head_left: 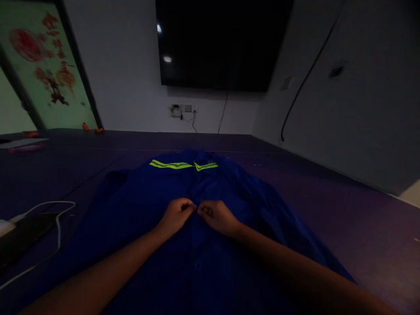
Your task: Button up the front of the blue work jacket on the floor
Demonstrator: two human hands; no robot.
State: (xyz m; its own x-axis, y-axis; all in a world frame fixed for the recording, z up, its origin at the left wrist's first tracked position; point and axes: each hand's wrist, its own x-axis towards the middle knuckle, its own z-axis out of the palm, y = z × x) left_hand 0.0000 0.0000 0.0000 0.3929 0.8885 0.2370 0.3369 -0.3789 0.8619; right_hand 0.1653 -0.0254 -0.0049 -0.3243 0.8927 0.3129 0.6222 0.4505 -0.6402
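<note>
Where a television [223, 43] hangs, a dark table [344, 210] spreads.

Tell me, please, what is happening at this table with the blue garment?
A person has a blue work shirt with yellow reflective stripes spread flat on a dark purple table. The left hand and right hand meet at the shirt's front placket, fingertips pinching the fabric at the middle, apparently at a button. A white cable and a dark device lie at the left edge. A dark screen hangs on the wall beyond.
</note>
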